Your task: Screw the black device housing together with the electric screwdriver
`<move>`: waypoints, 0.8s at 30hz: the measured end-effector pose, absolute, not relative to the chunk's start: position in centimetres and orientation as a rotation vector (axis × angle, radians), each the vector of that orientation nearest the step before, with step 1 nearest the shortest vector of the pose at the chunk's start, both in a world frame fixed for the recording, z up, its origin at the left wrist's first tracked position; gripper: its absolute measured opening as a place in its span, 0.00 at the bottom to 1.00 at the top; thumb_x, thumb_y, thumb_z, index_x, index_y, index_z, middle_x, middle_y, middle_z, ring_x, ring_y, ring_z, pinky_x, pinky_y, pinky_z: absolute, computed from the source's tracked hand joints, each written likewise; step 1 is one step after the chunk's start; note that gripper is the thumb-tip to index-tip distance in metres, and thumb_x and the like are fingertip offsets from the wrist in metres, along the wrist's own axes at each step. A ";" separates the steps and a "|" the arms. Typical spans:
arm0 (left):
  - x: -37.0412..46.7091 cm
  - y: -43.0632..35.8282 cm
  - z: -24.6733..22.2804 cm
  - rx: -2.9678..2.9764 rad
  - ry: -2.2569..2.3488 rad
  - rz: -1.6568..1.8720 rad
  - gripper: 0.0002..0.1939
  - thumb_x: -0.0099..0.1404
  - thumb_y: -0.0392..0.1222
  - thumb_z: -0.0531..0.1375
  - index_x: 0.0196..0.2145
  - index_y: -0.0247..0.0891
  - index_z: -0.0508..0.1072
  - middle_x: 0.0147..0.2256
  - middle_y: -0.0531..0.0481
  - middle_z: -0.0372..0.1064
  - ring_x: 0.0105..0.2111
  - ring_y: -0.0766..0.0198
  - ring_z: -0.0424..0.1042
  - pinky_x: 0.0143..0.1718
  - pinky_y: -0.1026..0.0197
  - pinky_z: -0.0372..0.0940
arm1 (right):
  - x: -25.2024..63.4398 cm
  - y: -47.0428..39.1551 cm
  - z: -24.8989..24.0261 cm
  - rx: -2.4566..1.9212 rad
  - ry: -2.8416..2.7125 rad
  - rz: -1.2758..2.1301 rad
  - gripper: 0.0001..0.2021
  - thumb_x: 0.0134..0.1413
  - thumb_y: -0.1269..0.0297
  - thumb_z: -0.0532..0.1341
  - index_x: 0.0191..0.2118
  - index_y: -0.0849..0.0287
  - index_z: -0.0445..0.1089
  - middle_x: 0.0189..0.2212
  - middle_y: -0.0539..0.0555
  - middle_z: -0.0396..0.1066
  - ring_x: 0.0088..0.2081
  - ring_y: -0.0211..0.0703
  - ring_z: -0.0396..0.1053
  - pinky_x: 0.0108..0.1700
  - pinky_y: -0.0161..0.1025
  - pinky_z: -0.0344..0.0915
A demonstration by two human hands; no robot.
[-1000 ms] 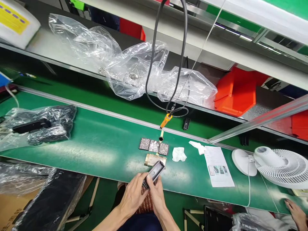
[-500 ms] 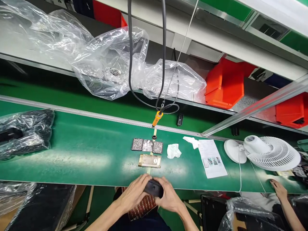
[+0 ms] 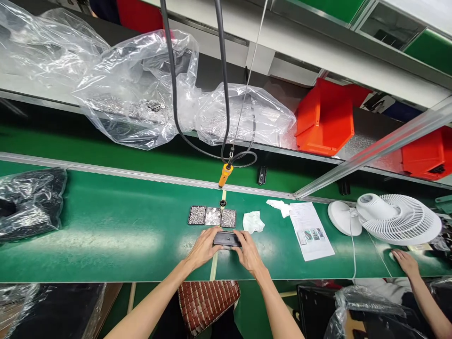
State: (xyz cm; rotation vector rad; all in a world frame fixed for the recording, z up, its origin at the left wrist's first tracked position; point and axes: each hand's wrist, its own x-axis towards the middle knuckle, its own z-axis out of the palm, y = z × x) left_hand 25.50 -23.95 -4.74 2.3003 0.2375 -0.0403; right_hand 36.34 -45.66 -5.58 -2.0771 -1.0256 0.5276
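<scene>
A black oblong plastic part (image 3: 227,238) is held level between my two hands over the green bench. My left hand (image 3: 205,248) is closed on its left end, and my right hand (image 3: 248,253) grips the right end. Under the part lies the taped block, almost wholly covered by it. Just beyond stand small trays of metal bits: a left tray (image 3: 197,215), a middle one (image 3: 213,216) and a right one (image 3: 228,218). A yellow electric screwdriver (image 3: 225,175) hangs on its cable behind them, above a small round black item (image 3: 222,203).
White crumpled cloth (image 3: 253,221) and a printed sheet (image 3: 311,231) lie to the right, before a white fan (image 3: 399,219). Another person's hand (image 3: 406,262) rests at the far right. Black parts in plastic (image 3: 31,205) lie left. Red bins (image 3: 325,120) and clear bags (image 3: 141,94) fill the shelf.
Both hands have carried the black part forward from the bench's front edge to the taped block, which it now covers. The view has shifted slightly.
</scene>
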 end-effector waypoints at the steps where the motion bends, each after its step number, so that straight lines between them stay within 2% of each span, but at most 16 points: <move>1: 25.4 -23.9 -4.9 2.305 0.238 -0.043 0.27 0.66 0.39 0.66 0.59 0.44 0.62 0.59 0.43 0.63 0.57 0.45 0.64 0.55 0.45 0.64 | 36.2 -45.6 -6.0 -2.093 -1.034 0.523 0.30 0.67 0.72 0.55 0.70 0.49 0.49 0.59 0.62 0.55 0.57 0.56 0.61 0.56 0.55 0.68; 7: 25.0 -23.5 -6.0 2.343 0.200 -0.040 0.25 0.68 0.39 0.63 0.59 0.44 0.61 0.61 0.42 0.63 0.64 0.46 0.58 0.60 0.42 0.61 | 36.0 -45.0 -7.4 -2.157 -1.102 0.492 0.30 0.67 0.72 0.55 0.71 0.49 0.49 0.59 0.63 0.55 0.57 0.57 0.62 0.55 0.56 0.70; 10: 24.8 -23.4 -6.4 2.374 0.182 -0.021 0.27 0.69 0.39 0.62 0.62 0.43 0.58 0.61 0.41 0.62 0.64 0.47 0.58 0.61 0.42 0.60 | 36.0 -44.8 -7.9 -2.193 -1.113 0.471 0.31 0.66 0.72 0.56 0.71 0.50 0.49 0.60 0.63 0.55 0.58 0.57 0.62 0.55 0.56 0.71; 13: 24.6 -23.4 -6.7 2.413 0.156 -0.012 0.24 0.70 0.39 0.60 0.61 0.43 0.58 0.61 0.41 0.63 0.64 0.49 0.58 0.62 0.42 0.60 | 35.8 -44.7 -8.3 -2.222 -1.133 0.475 0.33 0.65 0.73 0.57 0.71 0.49 0.50 0.60 0.62 0.56 0.59 0.56 0.62 0.56 0.54 0.72; 15: 24.5 -23.5 -6.8 2.442 0.133 -0.011 0.23 0.72 0.41 0.59 0.62 0.42 0.58 0.62 0.41 0.61 0.65 0.49 0.57 0.63 0.42 0.59 | 35.5 -44.6 -8.3 -2.242 -1.141 0.484 0.33 0.66 0.71 0.57 0.72 0.47 0.47 0.63 0.62 0.54 0.61 0.56 0.61 0.56 0.55 0.72; 19: 24.5 -23.8 -7.1 2.508 0.124 -0.012 0.26 0.76 0.50 0.55 0.65 0.38 0.56 0.66 0.36 0.53 0.67 0.47 0.53 0.66 0.38 0.53 | 34.7 -44.3 -8.1 -2.304 -1.101 0.507 0.35 0.71 0.63 0.55 0.74 0.45 0.36 0.69 0.63 0.42 0.65 0.60 0.56 0.53 0.58 0.74; 24: 24.7 -24.3 -7.2 2.564 0.137 -0.037 0.25 0.79 0.50 0.48 0.66 0.34 0.56 0.67 0.34 0.52 0.68 0.48 0.52 0.68 0.38 0.49 | 34.4 -44.2 -8.4 -2.338 -1.079 0.525 0.36 0.70 0.69 0.53 0.74 0.44 0.33 0.69 0.61 0.43 0.64 0.59 0.57 0.53 0.58 0.74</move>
